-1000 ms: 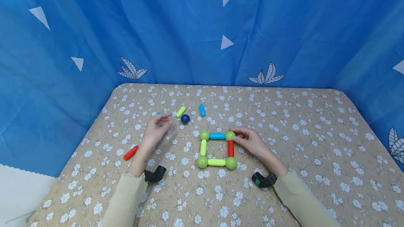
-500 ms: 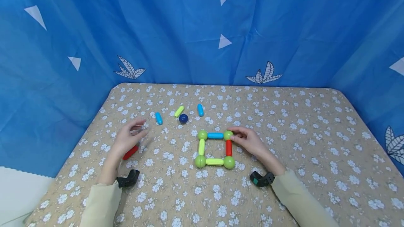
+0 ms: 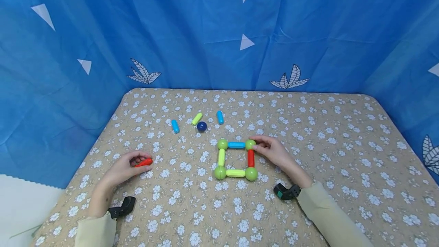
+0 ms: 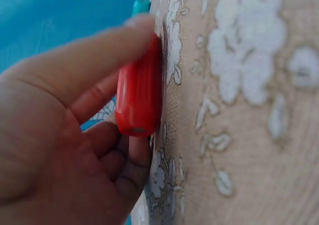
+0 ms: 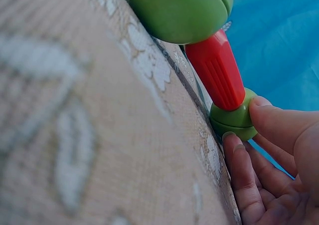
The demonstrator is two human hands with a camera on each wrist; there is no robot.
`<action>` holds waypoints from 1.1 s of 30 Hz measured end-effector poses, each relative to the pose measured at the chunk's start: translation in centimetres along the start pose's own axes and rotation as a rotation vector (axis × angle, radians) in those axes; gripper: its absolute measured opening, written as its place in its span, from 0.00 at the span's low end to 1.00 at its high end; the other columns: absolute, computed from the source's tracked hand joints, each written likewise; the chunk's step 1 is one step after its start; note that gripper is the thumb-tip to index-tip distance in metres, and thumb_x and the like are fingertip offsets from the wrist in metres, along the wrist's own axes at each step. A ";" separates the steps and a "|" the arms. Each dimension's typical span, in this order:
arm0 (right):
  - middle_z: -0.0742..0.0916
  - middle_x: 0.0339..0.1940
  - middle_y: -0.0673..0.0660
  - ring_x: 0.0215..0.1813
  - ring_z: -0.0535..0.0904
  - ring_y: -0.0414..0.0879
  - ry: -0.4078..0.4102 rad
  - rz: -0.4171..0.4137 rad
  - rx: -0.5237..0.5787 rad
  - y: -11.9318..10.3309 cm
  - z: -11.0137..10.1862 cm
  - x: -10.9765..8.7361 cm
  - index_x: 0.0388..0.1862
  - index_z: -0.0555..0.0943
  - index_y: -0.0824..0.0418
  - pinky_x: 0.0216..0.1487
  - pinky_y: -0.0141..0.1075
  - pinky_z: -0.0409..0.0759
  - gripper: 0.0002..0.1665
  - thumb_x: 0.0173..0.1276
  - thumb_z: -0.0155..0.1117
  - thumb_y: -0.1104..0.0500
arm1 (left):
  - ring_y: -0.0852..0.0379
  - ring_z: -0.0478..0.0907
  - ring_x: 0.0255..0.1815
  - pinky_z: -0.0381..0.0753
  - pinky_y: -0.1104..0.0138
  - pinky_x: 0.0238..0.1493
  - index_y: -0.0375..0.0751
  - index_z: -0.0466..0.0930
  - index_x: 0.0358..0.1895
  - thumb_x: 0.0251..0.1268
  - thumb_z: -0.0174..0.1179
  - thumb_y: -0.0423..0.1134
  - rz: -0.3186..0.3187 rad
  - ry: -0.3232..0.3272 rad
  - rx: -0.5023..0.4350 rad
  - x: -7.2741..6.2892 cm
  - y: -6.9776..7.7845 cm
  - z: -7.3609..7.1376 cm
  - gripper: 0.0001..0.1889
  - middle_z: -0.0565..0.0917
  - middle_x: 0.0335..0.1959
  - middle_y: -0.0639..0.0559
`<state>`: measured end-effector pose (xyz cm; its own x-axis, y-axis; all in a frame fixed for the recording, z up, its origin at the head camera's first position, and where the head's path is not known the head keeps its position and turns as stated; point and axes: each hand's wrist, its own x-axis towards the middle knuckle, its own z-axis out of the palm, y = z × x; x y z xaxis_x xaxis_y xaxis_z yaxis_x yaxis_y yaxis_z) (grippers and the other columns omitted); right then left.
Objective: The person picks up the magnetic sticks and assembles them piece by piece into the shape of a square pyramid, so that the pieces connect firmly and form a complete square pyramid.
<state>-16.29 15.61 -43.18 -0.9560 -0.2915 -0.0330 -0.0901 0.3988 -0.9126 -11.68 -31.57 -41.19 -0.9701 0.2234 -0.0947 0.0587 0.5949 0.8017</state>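
At the left of the table my left hand (image 3: 121, 169) pinches a loose red rod (image 3: 144, 162) between thumb and fingers. The left wrist view shows this ridged red rod (image 4: 138, 98) close to the cloth, the thumb across it. Right of centre lies a flat square of magnetic-looking rods and balls: a blue rod (image 3: 236, 145) at the far side, a red rod (image 3: 251, 158) at the right, two lime rods (image 3: 235, 173), and green balls at the corners. My right hand (image 3: 274, 153) grips the far right green ball (image 3: 250, 144), thumb on its side, as the ball (image 5: 234, 115) shows in the right wrist view.
Beyond the square lie a dark blue ball (image 3: 201, 126), a lime rod (image 3: 197, 118) and two blue rods, one left (image 3: 175, 126) and one right (image 3: 220, 117). A flowered cloth (image 3: 326, 201) covers the table. Blue curtain (image 3: 205, 29) hangs behind.
My left hand has moved left and nearer from beside the blue rod and now holds the loose red rod. The right hand stays at the green ball.
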 end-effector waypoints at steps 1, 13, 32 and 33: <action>0.82 0.42 0.57 0.37 0.75 0.49 -0.001 -0.001 0.000 0.0 0.0 0.0 0.56 0.77 0.64 0.35 0.37 0.74 0.19 0.68 0.61 0.59 | 0.53 0.73 0.34 0.75 0.68 0.33 0.30 0.77 0.46 0.55 0.68 0.35 0.004 0.009 0.022 0.0 0.1 0.0 0.18 0.77 0.37 0.45; 0.83 0.41 0.55 0.37 0.76 0.49 -0.006 -0.013 0.003 0.0 0.0 0.2 0.56 0.78 0.62 0.35 0.36 0.75 0.19 0.67 0.61 0.59 | 0.52 0.78 0.37 0.78 0.67 0.33 0.28 0.76 0.51 0.63 0.62 0.44 -0.098 0.069 0.049 0.0 1.7 0.6 0.22 0.81 0.40 0.43; 0.82 0.40 0.56 0.37 0.76 0.48 0.004 -0.011 0.001 0.1 -0.1 0.1 0.56 0.78 0.63 0.35 0.37 0.75 0.19 0.67 0.61 0.59 | 0.49 0.82 0.41 0.80 0.62 0.42 0.21 0.60 0.58 0.72 0.51 0.38 -0.057 -0.127 -0.570 3.3 7.1 6.3 0.23 0.80 0.44 0.33; 0.82 0.40 0.55 0.37 0.76 0.48 0.005 -0.011 0.000 0.0 -0.1 0.1 0.56 0.78 0.63 0.34 0.37 0.75 0.19 0.67 0.61 0.59 | 0.49 0.81 0.43 0.80 0.62 0.44 0.22 0.60 0.59 0.71 0.52 0.37 -0.056 -0.144 -0.589 3.4 7.5 6.7 0.23 0.80 0.45 0.33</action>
<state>-16.41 15.66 -43.18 -0.9562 -0.2919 -0.0208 -0.1008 0.3954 -0.9129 -13.00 -21.21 -39.46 -0.9238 0.3309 -0.1924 -0.1717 0.0909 0.9809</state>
